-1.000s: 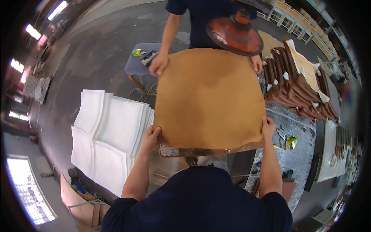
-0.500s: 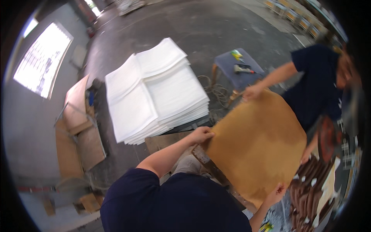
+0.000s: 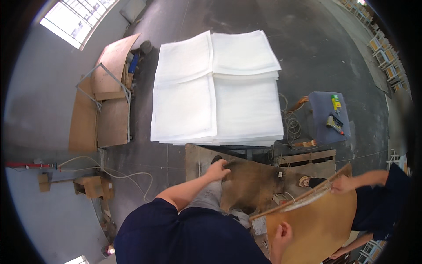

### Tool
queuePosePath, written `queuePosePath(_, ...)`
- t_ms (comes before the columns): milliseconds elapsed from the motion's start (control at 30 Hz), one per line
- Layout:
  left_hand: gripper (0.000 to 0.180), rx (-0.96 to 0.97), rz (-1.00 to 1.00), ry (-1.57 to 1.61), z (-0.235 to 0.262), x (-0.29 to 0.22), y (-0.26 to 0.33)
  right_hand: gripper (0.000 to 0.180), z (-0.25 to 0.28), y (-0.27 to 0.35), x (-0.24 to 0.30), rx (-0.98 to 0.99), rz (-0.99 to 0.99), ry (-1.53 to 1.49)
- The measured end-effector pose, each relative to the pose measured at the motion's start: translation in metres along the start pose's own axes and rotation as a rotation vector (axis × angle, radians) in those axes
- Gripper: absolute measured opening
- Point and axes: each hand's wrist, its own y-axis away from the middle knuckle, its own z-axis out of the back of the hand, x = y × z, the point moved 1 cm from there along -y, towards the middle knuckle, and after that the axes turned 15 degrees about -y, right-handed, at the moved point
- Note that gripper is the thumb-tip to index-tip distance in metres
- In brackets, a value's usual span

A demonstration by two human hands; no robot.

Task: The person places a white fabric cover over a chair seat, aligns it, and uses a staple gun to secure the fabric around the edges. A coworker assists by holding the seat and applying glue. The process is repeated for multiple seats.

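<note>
1. The tan panel (image 3: 318,226) lies at lower right, between the person and a co-worker (image 3: 380,207); its face is golden-brown, smooth and plain; a narrow wooden edge (image 3: 303,194) with a whitish strip runs slantwise along its upper side.
2. The right hand (image 3: 283,233) is over the panel's near part, fingers curled; whether it grips or touches the panel, I cannot tell.
3. The left hand (image 3: 217,170) is well apart from the panel, above brown-stained boarding (image 3: 248,185); its fingers are bent; whether they pinch anything, I cannot tell.
4. The co-worker's hand (image 3: 342,184) is at the wooden edge.
</note>
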Motion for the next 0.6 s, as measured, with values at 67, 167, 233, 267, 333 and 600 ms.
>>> queuePosePath(67,0.066,0.089,0.392,0.212,0.020,0.057,-0.038,0.028,-0.004,-0.001,0.009,-0.006,0.043,0.177)
queuePosePath(167,0.075,-0.015,0.681,0.363,0.039,0.118,-0.101,0.035,-0.018,0.004,0.025,-0.014,0.192,0.417)
queuePosePath(233,0.089,-0.137,0.658,-0.123,0.033,0.157,-0.144,0.033,-0.024,0.005,0.034,-0.055,0.024,0.474)
queuePosePath(267,0.098,-0.153,0.611,-0.210,0.030,0.172,-0.167,0.033,-0.030,0.009,0.038,-0.123,-0.171,0.446)
queuePosePath(333,0.110,-0.175,0.579,-0.329,0.017,0.205,-0.203,0.036,-0.012,0.004,0.036,-0.059,-0.162,0.560)
queuePosePath(600,0.077,-0.600,0.358,-0.142,0.021,0.283,-0.340,0.052,-0.043,-0.011,0.052,-0.047,-0.356,0.673)
